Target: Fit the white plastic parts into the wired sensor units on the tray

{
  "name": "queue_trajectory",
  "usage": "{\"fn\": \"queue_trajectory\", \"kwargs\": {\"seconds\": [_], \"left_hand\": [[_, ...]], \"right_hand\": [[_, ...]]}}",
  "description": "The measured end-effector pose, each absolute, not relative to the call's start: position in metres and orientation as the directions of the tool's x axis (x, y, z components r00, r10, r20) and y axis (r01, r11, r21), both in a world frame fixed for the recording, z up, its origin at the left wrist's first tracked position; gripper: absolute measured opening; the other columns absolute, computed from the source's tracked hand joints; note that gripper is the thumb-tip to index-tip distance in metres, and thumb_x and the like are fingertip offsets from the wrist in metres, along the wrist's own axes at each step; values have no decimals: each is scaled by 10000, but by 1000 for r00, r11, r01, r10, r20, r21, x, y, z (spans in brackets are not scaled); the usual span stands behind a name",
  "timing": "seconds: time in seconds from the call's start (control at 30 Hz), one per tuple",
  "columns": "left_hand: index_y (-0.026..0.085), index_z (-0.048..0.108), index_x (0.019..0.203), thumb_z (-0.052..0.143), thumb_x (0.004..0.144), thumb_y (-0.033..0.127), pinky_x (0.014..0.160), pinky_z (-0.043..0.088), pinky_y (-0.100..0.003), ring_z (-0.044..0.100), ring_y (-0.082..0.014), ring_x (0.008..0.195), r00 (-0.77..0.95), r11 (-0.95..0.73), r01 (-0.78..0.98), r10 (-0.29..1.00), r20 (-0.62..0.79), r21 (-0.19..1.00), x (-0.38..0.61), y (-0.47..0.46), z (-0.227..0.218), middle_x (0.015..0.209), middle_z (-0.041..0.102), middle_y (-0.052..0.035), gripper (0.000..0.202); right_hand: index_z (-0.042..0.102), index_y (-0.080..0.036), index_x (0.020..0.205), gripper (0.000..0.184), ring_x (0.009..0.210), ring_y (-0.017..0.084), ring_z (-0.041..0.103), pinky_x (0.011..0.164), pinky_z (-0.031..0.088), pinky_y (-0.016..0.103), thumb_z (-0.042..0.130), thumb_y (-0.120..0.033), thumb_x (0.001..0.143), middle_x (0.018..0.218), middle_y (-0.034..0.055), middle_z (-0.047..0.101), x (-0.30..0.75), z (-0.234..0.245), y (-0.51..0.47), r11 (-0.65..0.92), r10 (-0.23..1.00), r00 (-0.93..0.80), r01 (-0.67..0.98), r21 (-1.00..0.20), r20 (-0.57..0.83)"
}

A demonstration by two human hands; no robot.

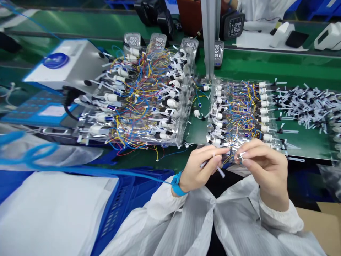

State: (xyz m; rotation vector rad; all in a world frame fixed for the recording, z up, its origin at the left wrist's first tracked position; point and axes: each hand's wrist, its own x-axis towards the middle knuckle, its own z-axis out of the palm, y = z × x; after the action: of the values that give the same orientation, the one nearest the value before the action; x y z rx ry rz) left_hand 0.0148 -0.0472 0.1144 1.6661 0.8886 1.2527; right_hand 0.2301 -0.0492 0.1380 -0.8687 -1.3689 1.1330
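Observation:
My left hand (201,167), with a blue wrist strap (177,183) on its wrist, is closed in a pinch at the front edge of the bench. A thin whitish strip (220,172) sticks out below its fingers. Close by on the right, my right hand (266,161) pinches a small white piece (241,155) between thumb and fingers. Yellow wires show between the two hands. Just beyond them lies a clear plastic tray (231,110) with rows of white cylindrical parts, coloured wires and small blue boards. The palms and some fingertips are hidden.
Left stands a larger stack of wired parts on clear trays (183,124). Right lies a heap of black-and-white pieces (306,106). A metal post (209,42), digital display units (190,45) and a grey-white box (69,64) stand behind. A coiled blue cord (39,156) crosses the left.

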Motion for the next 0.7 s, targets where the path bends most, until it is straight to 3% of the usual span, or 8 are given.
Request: {"fn": "queue_trajectory", "kwargs": {"seconds": [0.13,0.23,0.43,0.7], "left_hand": [[161,750,1044,544,1108,282,483,458,-171,574,-66,427,244,-369,48,905,348,928,14,-47,117,599,684,35,248],[182,673,899,437,1143,345,527,454,-185,597,-75,466,402,-485,150,826,395,861,10,-43,120,597,652,32,376],[216,543,850,283,1162,410,498,328,-271,529,-114,455,626,-641,402,713,315,654,3,-37,122,584,580,41,450],[207,552,838,299,1169,383,523,331,-264,582,-114,524,688,-682,447,676,264,579,-3,-35,120,624,602,34,453]], "right_hand": [[827,-303,1094,291,886,193,753,686,655,317,782,-76,917,1011,50,760,227,136,-49,241,951,-161,-154,-958,265],[836,-288,1040,223,880,196,750,708,651,328,802,-108,913,976,53,768,222,137,-48,234,951,-181,-112,-966,251],[839,-293,1018,191,866,183,732,757,622,334,813,-137,911,930,35,782,213,137,-44,296,922,-251,-38,-954,296],[844,-285,1000,169,842,185,737,735,625,328,796,-142,925,910,37,790,217,131,-40,286,903,-326,-33,-958,281]]}}
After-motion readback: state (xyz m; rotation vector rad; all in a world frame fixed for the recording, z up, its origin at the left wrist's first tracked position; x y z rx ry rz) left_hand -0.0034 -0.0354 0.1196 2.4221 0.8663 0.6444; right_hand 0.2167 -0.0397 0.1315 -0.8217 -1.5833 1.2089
